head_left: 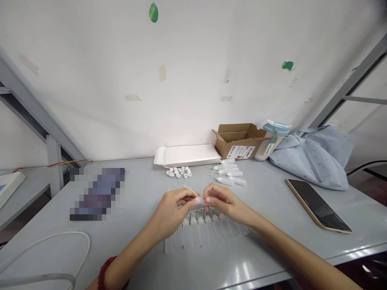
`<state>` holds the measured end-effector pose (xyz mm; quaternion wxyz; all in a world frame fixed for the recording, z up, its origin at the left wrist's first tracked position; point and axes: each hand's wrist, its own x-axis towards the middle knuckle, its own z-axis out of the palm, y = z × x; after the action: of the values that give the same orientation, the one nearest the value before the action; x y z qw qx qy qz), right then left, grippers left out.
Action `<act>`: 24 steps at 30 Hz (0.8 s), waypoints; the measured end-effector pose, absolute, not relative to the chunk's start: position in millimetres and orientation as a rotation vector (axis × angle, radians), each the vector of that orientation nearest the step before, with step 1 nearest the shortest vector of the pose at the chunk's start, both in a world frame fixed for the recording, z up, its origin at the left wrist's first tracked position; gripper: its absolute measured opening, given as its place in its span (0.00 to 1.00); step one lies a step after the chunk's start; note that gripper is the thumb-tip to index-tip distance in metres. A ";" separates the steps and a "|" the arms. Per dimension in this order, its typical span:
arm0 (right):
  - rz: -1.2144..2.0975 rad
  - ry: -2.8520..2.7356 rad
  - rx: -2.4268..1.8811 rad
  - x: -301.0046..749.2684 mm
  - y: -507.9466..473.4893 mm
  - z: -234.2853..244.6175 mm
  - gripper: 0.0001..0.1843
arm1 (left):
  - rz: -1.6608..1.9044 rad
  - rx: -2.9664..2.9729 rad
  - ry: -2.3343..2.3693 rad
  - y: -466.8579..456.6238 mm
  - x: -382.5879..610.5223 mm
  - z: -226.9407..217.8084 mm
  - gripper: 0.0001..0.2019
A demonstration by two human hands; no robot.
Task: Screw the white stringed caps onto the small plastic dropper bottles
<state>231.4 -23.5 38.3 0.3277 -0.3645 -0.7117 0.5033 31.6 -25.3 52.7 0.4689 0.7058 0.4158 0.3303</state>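
Note:
My left hand point(171, 210) pinches the white cap end of a small translucent plastic bottle point(204, 201); a thin white strand stands out above these fingers. The fingers of my right hand point(226, 202) are closed on the bottle's body, which they partly hide. Just below both hands lies a row of flat translucent bottles point(196, 235) with white caps and thin curved strands. Beyond the left hand is a small heap of loose white caps point(179, 173). Several smaller capped bottles point(231, 172) with thin strands lie in a pile beyond the right hand.
Against the wall are a white padded packet point(190, 155), an open cardboard box point(240, 143), a lidded cup point(270, 143) and a light blue cloth bag point(314, 155). A phone point(319, 205) lies right. At left are a blurred-out dark object point(98, 195) and a pale cable point(87, 245).

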 end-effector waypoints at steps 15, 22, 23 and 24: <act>0.914 -2.209 -0.974 230.9 -29.7 39.2 0.08 | 0.569 1.516 0.955 -16.3 27.0 48.6 0.14; 0.990 -2.116 -1.008 231.2 -28.6 39.2 0.07 | 0.717 1.624 0.984 -21.0 32.1 51.1 0.10; 1.016 -2.091 -1.015 231.2 -28.5 39.5 0.07 | 0.741 1.646 0.990 -22.0 32.5 50.7 0.09; 1.047 -2.063 -1.024 231.0 -28.4 40.0 0.07 | 0.765 1.664 0.995 -22.9 32.8 50.0 0.08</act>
<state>231.0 -28.4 40.0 0.3012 -0.3858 -0.7776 0.3946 32.8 -22.9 50.0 0.5045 0.6893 0.4123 0.3168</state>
